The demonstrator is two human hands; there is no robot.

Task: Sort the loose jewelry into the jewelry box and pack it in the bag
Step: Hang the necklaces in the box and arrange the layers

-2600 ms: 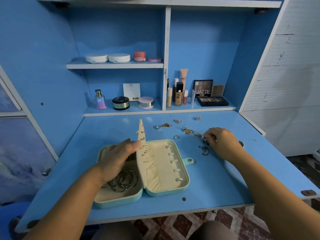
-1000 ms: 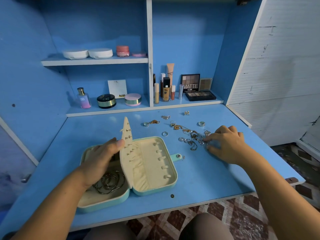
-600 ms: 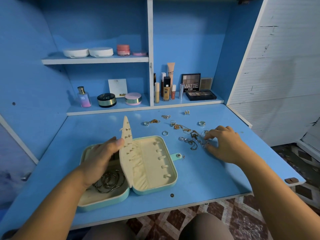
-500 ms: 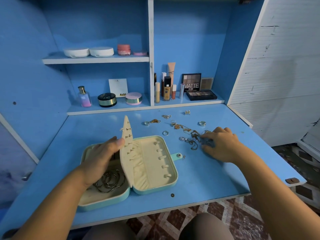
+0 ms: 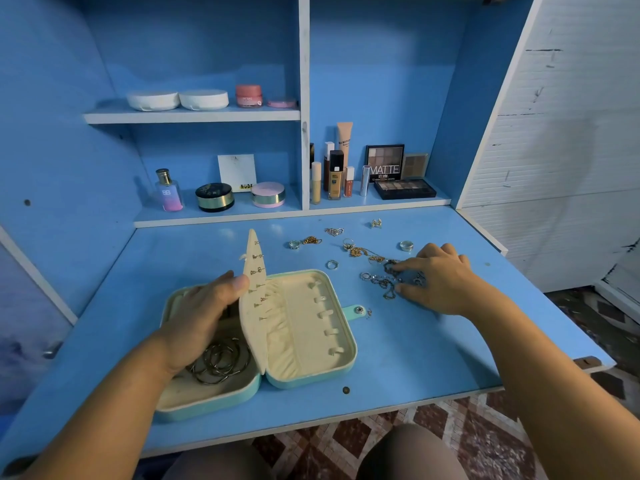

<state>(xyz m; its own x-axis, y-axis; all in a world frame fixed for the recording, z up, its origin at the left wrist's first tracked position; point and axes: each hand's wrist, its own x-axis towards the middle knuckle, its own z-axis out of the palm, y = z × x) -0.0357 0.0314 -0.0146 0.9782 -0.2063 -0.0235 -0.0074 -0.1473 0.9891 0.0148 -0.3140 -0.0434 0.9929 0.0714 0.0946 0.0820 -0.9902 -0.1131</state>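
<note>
Fingers of the right hand sit clawed over the tangled chains on the worktop, can't tell if anything's pinched yet. Left hand props the flap of the open jewelry box; tease one chain out slowly, don't yank

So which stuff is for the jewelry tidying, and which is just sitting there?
For the job: jewelry box, earring flap held by the left hand, bangles inside, tangled chains touched by the right hand, loose rings.

Just sitting there: perfume bottle, eyeshadow palette, foundation bottle, white compacts, pink jar.
</note>
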